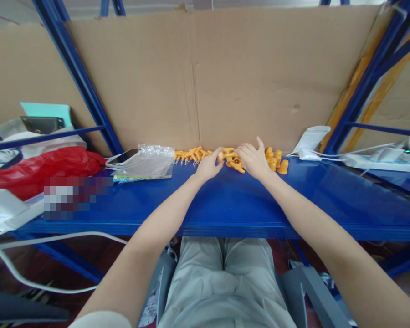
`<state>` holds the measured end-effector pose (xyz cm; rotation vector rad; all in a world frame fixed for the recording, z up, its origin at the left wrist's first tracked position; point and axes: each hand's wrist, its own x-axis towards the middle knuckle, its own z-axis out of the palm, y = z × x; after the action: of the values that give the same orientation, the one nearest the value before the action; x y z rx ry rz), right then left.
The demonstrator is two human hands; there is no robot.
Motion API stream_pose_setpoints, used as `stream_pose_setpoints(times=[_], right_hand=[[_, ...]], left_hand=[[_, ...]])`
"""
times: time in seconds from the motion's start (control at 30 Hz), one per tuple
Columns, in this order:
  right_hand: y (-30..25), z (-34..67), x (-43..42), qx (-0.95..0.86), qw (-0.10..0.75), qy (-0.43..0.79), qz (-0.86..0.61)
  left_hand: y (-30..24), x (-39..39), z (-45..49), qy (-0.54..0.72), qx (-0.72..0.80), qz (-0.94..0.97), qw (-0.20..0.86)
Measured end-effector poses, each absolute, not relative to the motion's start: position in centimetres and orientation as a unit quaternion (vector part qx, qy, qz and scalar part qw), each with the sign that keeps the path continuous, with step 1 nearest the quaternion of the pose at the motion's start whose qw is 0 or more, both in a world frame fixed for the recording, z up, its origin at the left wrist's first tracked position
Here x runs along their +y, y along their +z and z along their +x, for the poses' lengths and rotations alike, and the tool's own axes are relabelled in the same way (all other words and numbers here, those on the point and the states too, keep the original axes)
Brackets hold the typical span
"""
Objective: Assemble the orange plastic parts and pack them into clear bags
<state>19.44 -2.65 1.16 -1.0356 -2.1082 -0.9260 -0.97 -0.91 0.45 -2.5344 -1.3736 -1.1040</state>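
Near the back of the blue shelf, my left hand (210, 166) is curled, with fingertips and thumb around a small orange plastic piece (220, 157). Just to its right is my right hand (253, 159), palm down, fingers spread and one raised, over other orange pieces; its fingertips partly hide what they touch. Between the hands lie several orange plastic parts (235, 163), their exact kind too small to tell. Left of my left hand runs a row of orange pieces with small metal chains (191, 155). Orange cup-shaped pieces (283, 167) stand right of my right hand.
A clear plastic bag (150, 164) and a phone (123, 157) lie to the left, beyond them a red plastic bag (64, 164). A white object (310, 141) with cables leans at the right. Cardboard (253, 82) walls the back between blue posts (78, 73).
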Motion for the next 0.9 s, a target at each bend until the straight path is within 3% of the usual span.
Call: stream_pose_setpoints(times=[0.3,0.5,0.63,0.9], right_hand=[[1.4,19.3,-3.4,-0.794,0.319,-0.308,-0.415],[1.2,20.1,-2.7,-0.780,0.411,-0.184,-0.435],[1.1,20.3,-2.2,-0.789,0.427,-0.100,-0.430],[1.2,20.2,-2.1,-0.788,0.455,-0.051,-0.413]], left_hand=[[1.0,-1.4,-0.9,-0.420,-0.454,-0.785,0.045],[1.3,-1.5,-1.5,-0.429,-0.472,-0.767,0.066],[1.2,-1.4,-1.7,-0.433,-0.474,-0.762,0.080],[1.3,-1.5,-1.9,-0.414,-0.506,-0.753,0.072]])
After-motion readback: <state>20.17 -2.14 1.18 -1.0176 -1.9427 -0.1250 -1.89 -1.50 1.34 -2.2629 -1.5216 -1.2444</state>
